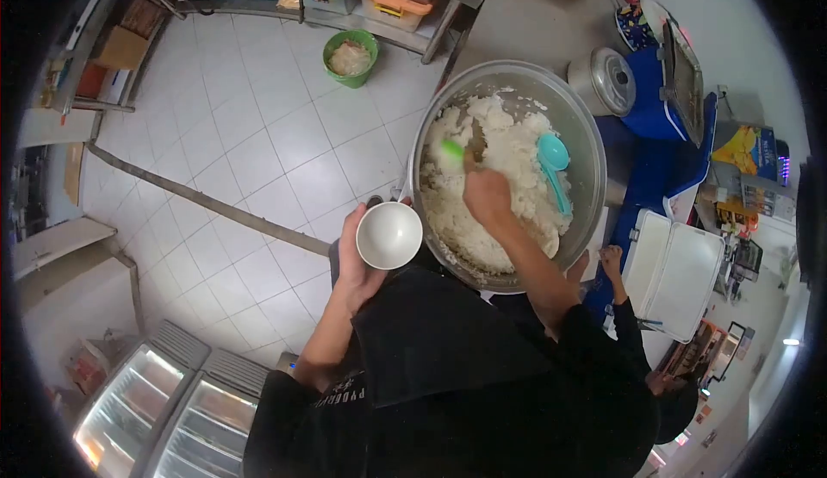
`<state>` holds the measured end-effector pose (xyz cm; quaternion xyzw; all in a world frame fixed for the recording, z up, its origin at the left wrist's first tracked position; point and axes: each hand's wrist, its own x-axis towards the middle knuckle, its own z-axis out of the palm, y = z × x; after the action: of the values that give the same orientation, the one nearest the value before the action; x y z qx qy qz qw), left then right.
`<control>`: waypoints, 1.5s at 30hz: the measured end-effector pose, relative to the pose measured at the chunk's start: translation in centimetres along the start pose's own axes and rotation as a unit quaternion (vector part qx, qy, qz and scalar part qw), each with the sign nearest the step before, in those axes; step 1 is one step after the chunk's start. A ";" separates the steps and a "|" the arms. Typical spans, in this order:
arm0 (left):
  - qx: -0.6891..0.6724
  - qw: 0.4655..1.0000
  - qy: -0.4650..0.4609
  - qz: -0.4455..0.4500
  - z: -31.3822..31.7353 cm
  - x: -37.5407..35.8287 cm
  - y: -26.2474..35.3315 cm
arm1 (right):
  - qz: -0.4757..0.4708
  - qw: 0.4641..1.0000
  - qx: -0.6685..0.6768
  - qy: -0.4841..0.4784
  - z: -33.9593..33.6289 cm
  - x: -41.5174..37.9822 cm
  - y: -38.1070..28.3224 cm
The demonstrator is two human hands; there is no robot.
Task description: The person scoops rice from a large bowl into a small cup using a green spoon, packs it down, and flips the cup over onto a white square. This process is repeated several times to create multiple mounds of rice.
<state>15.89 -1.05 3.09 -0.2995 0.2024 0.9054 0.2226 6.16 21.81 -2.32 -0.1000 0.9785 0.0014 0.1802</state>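
Observation:
An empty white bowl [389, 235] rests in my left hand [353, 258], its fingers wrapped round the side, just left of a large metal pot [588, 133]. White rice [482, 220] fills much of the pot. Over the rice, my right hand [488, 192] is closed round the handle of a green utensil [453, 149], whose head is blurred and touches or hovers over the rice. A turquoise ladle [556, 168] lies on the rice at the pot's right side.
A lidded metal pot [613, 82] and a blue cooler [650, 90] stand to the right. Another person's hand [611, 261] is near a white open box [668, 271]. A green bin [351, 58] stands on the tiled floor [258, 133].

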 end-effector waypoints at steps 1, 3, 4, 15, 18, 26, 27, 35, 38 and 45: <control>0.018 1.000 0.000 0.002 0.1 -0.1 0.1 | -0.053 0.998 -0.031 0.020 1.2 0.1 0.4; 0.021 1.000 -0.004 0.004 -0.1 0.1 0.1 | -0.008 1.000 -0.006 0.008 0.3 1.5 2.1; 0.025 1.000 -0.007 0.002 -0.2 0.0 0.0 | 0.041 0.999 0.020 -0.005 -0.3 2.4 2.8; 0.034 0.999 0.015 0.024 0.1 0.0 -0.7 | -0.243 0.949 0.174 -0.104 3.8 6.6 5.5; 0.018 0.999 0.010 0.024 0.0 0.1 -1.1 | -0.256 0.927 0.214 -0.173 4.8 5.9 5.4; 0.026 0.998 0.033 0.036 0.3 0.1 -1.0 | -0.258 0.867 0.290 -0.312 4.5 5.2 5.7; 0.015 0.999 0.031 0.038 -0.3 0.5 -1.2 | -0.191 0.864 0.308 -0.349 2.3 4.4 5.1; 0.033 0.996 0.037 0.073 1.4 1.0 -0.1 | 0.013 0.774 0.452 -0.444 0.9 2.2 8.1; 0.227 0.959 0.061 0.160 3.4 3.1 0.1 | 0.014 0.712 0.559 -0.425 0.4 0.2 9.7; 0.274 0.945 0.080 0.158 8.6 13.4 -7.9 | 0.074 0.930 0.348 0.095 -1.9 -4.2 6.0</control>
<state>6.51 13.48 -0.85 -0.2629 0.5043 0.8116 0.1333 8.20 28.42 0.75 0.0418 0.9348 -0.3353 0.1091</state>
